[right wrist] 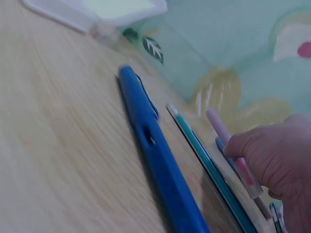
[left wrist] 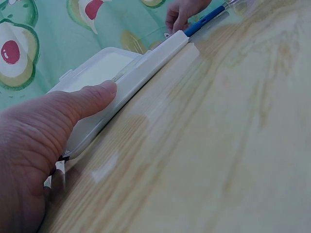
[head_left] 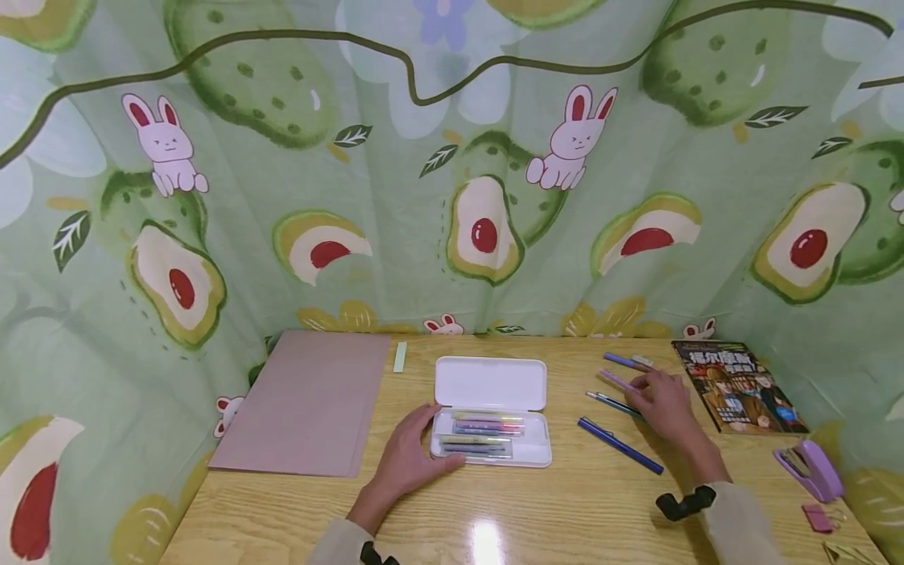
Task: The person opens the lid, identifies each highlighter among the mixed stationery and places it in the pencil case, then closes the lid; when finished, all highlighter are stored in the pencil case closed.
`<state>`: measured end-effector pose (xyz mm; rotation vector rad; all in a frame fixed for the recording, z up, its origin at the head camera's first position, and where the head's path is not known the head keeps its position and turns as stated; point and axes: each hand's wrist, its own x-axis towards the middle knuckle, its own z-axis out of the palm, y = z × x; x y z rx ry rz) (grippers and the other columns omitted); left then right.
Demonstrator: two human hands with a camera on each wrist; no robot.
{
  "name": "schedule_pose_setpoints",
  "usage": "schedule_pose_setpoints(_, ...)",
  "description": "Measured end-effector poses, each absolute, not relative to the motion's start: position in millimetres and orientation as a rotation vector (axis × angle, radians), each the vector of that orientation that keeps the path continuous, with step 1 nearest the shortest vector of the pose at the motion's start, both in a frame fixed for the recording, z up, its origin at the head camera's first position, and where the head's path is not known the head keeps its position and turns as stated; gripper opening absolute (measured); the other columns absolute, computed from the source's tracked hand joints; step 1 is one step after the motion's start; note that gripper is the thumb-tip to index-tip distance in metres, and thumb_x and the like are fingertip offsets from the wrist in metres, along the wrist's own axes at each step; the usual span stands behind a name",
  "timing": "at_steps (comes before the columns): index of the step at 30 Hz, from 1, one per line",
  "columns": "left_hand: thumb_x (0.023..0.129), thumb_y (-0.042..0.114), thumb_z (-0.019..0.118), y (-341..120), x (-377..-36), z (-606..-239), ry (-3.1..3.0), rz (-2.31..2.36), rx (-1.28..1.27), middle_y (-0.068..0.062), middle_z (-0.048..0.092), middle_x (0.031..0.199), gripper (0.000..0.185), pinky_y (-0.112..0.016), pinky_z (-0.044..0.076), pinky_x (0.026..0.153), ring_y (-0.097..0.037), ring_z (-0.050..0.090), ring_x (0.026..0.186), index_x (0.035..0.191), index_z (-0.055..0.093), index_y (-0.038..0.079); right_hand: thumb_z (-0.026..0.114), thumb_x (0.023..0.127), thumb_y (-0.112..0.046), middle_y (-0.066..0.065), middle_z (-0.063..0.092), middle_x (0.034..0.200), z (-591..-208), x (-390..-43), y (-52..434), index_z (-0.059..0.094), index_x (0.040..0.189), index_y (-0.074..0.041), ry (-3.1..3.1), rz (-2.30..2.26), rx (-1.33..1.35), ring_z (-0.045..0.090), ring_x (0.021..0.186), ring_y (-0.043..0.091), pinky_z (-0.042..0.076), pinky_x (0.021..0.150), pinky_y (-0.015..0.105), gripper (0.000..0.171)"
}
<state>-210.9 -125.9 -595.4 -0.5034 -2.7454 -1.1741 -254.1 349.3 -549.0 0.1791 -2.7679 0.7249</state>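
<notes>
A white pencil case lies on the table with its lid folded back. Inside it are clear slim packs holding thin coloured sticks. My left hand grips the case at its left end, and the thumb lies along the front wall. On the right, my right hand pinches a pink pen between thumb and fingers. Beside that hand lie a teal pencil and a dark blue capped pen. Another blue pen is just behind it.
A greyish-mauve folder covers the table's left side, with a pale green strip near it. An illustrated book, a purple stapler and a pink binder clip are on the right. A patterned curtain borders the table.
</notes>
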Motion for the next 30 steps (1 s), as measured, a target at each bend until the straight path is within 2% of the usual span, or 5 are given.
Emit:
schedule_pose_setpoints(4, 0.076, 0.073, 0.081, -125, -211, -595, -2.745, -1.167, -0.496, -0.012, 0.051, 0.157, 0.099, -0.062, 0.040, 0.113, -0.037, 0.045, 0.146, 0.153, 0.053, 0.018, 0.073, 0.096, -0.007, 0.025, 0.069, 0.104, -545, -246, 333, 0.072, 0.099, 0.003, -2.707, 0.787, 0.259, 0.053, 0.108, 0.051, 0.034, 0.086, 0.067, 0.010)
schedule_pose_setpoints(9, 0.076, 0.073, 0.081, -125, -211, -596, -2.750, -1.167, -0.494, -0.012, 0.050, 0.157, 0.099, -0.062, 0.040, 0.113, -0.037, 0.044, 0.146, 0.153, 0.053, 0.017, 0.077, 0.093, -0.005, 0.012, 0.068, 0.095, -541, -232, 311, 0.073, 0.097, -0.003, -2.647, 0.788, 0.369, 0.056, 0.094, 0.039, 0.037, 0.078, 0.053, 0.005)
schedule_pose_setpoints(16, 0.076, 0.071, 0.082, -125, -212, -596, -2.743, -1.175, -0.499, -0.012, 0.051, 0.157, 0.099, -0.062, 0.040, 0.113, -0.037, 0.045, 0.146, 0.153, 0.054, 0.017, 0.080, 0.088, -0.001, 0.002, 0.073, 0.088, -532, -216, 274, 0.072, 0.094, -0.008, -2.575, 0.800, 0.555, 0.058, 0.084, 0.024, 0.041, 0.078, 0.047, 0.012)
schedule_pose_setpoints(25, 0.076, 0.071, 0.082, -126, -213, -596, -2.745, -1.178, -0.505, -0.013, 0.050, 0.157, 0.099, -0.062, 0.040, 0.114, -0.037, 0.044, 0.146, 0.153, 0.053, 0.017, 0.082, 0.089, -0.006, -0.010, 0.070, 0.091, -532, -211, 218, 0.074, 0.097, -0.014, -2.656, 0.885, 0.720, 0.054, 0.087, 0.012, 0.047, 0.077, 0.032, 0.013)
schedule_pose_setpoints(30, 0.076, 0.071, 0.082, -126, -212, -596, -2.747, -1.184, -0.509, -0.013, 0.050, 0.157, 0.099, -0.061, 0.040, 0.114, -0.037, 0.044, 0.146, 0.153, 0.053, 0.017, 0.078, 0.095, -0.013, -0.013, 0.067, 0.095, -537, -211, 189, 0.074, 0.101, -0.017, -2.678, 0.922, 0.866, 0.054, 0.093, 0.013, 0.046, 0.083, 0.035, 0.008)
